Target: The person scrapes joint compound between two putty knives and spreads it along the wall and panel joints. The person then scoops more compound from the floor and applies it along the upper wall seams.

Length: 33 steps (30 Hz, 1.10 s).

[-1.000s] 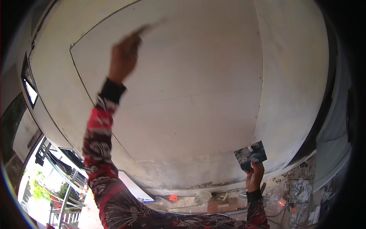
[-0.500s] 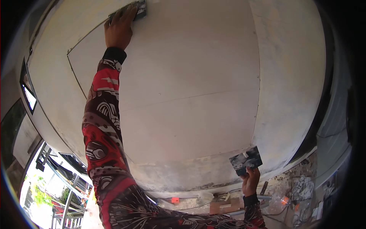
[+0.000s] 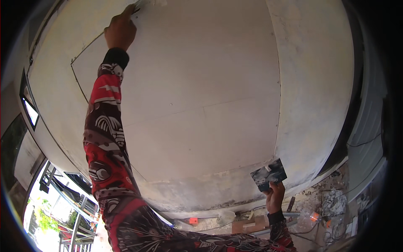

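My left hand [image 3: 120, 32] reaches up to the top left of a pale panel [image 3: 201, 80]. It is closed on a flat scraper [image 3: 137, 6], whose blade shows almost edge-on and partly leaves the picture. A lighter smear of filler [image 3: 158, 2] lies on the panel just right of it. Low on the right, my right hand [image 3: 276, 197] grips a dark rectangular scraper plate [image 3: 268, 174] streaked with white filler. This plate is held up in front of the panel's lower right corner.
Thin seams and small screw heads mark the panel, with a plastered border [image 3: 312, 84] around it. Below lie a cardboard piece [image 3: 247, 226], an orange object [image 3: 193, 220], clear plastic [image 3: 304, 222] and cables. A bright opening [image 3: 46, 210] shows at lower left.
My left hand has shifted a little left, and its scraper has turned from broad face to nearly edge-on. My right hand keeps its plate in nearly the same place.
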Motion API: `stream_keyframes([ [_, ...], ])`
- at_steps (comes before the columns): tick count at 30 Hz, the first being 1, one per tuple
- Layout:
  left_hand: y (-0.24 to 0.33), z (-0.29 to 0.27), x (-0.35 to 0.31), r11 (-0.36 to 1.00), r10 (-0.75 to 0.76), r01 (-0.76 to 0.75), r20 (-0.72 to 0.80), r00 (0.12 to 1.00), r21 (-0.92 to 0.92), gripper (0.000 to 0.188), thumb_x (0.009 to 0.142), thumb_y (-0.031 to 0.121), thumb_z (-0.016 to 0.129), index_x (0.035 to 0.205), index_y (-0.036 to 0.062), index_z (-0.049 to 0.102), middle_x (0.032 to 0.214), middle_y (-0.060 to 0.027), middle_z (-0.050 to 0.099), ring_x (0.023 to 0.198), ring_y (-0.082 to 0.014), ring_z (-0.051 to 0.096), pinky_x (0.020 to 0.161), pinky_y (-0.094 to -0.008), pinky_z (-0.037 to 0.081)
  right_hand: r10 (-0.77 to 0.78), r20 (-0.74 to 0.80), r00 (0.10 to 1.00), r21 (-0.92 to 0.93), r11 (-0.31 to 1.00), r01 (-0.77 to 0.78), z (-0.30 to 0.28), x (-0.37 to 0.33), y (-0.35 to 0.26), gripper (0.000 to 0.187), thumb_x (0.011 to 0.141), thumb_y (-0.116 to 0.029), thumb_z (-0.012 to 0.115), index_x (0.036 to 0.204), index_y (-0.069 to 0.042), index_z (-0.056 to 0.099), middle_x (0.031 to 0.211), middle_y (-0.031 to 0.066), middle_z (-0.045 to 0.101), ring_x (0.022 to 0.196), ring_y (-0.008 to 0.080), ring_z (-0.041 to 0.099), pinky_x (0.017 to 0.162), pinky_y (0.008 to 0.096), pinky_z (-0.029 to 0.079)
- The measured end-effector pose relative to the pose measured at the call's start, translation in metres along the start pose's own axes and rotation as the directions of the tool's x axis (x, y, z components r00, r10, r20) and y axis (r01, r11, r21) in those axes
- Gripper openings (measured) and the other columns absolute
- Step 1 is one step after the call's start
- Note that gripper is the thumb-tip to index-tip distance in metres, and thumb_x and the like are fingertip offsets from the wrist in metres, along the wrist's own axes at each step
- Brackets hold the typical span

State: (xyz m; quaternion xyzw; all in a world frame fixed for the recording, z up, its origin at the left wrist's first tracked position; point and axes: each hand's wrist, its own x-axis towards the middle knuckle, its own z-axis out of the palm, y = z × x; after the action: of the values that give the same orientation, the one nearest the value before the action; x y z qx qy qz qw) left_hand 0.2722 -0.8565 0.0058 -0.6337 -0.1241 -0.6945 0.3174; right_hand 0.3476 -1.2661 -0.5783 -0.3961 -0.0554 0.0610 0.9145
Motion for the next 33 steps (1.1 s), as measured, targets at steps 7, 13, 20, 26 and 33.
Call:
stream_keyframes([
  [7, 0.043, 0.009, -0.009, 0.991, 0.129, -0.128, 0.007, 0.992, -0.049, 0.047, 0.088, 0.010, 0.052, 0.131, 0.0274, 0.057, 0.108, -0.0064, 0.070, 0.102, -0.0277, 0.066, 0.089, -0.0493, 0.049, 0.005, -0.016, 1.000, 0.011, 1.000, -0.004, 0.004, 0.002, 0.002, 0.024, 0.086, -0.009, 0.062, 0.110, -0.010, 0.057, 0.094, 0.0005, 0.061, 0.078, 0.0143, 0.067, 0.057, 0.0295, 0.059],
  [13, 0.009, 0.011, -0.019, 0.913, 0.391, -0.402, -0.132, 0.911, -0.072, 0.046, 0.086, 0.006, 0.053, 0.127, 0.0259, 0.060, 0.106, -0.0037, 0.072, 0.095, -0.0248, 0.068, 0.075, -0.0474, 0.054, 0.015, -0.011, 1.000, -0.007, 1.000, -0.015, -0.013, 0.009, 0.010, 0.023, 0.086, -0.009, 0.062, 0.108, -0.010, 0.057, 0.094, 0.0006, 0.060, 0.079, 0.0135, 0.067, 0.057, 0.0296, 0.059],
  [20, -0.058, 0.001, -0.022, 0.975, 0.182, -0.191, -0.085, 0.980, -0.110, 0.045, 0.087, 0.003, 0.053, 0.126, 0.0249, 0.062, 0.108, -0.0054, 0.071, 0.099, -0.0252, 0.068, 0.079, -0.0425, 0.055, 0.007, -0.052, 0.999, 0.006, 1.000, -0.006, 0.001, 0.004, 0.003, 0.026, 0.086, -0.008, 0.063, 0.111, -0.010, 0.058, 0.093, 0.0000, 0.059, 0.075, 0.0119, 0.064, 0.056, 0.0276, 0.057],
  [26, -0.025, 0.024, -0.029, 0.934, 0.292, -0.316, -0.155, 0.944, -0.164, 0.047, 0.085, 0.003, 0.055, 0.128, 0.0208, 0.060, 0.121, -0.0019, 0.067, 0.110, -0.0238, 0.064, 0.088, -0.0426, 0.052, 0.023, -0.048, 0.999, 0.000, 1.000, -0.023, -0.014, 0.011, 0.015, 0.026, 0.085, -0.007, 0.063, 0.110, -0.010, 0.057, 0.092, -0.0004, 0.058, 0.073, 0.0121, 0.063, 0.056, 0.0267, 0.057],
  [33, -0.001, 0.033, -0.056, 0.954, 0.297, -0.287, -0.153, 0.942, 0.084, 0.055, 0.082, 0.002, 0.056, 0.133, 0.0214, 0.056, 0.137, 0.0039, 0.059, 0.124, -0.0233, 0.057, 0.096, -0.0522, 0.046, 0.026, -0.040, 0.999, 0.000, 1.000, -0.026, -0.020, 0.020, 0.027, 0.024, 0.084, -0.007, 0.063, 0.107, -0.010, 0.058, 0.092, -0.0001, 0.059, 0.077, 0.0131, 0.066, 0.055, 0.0270, 0.058],
])
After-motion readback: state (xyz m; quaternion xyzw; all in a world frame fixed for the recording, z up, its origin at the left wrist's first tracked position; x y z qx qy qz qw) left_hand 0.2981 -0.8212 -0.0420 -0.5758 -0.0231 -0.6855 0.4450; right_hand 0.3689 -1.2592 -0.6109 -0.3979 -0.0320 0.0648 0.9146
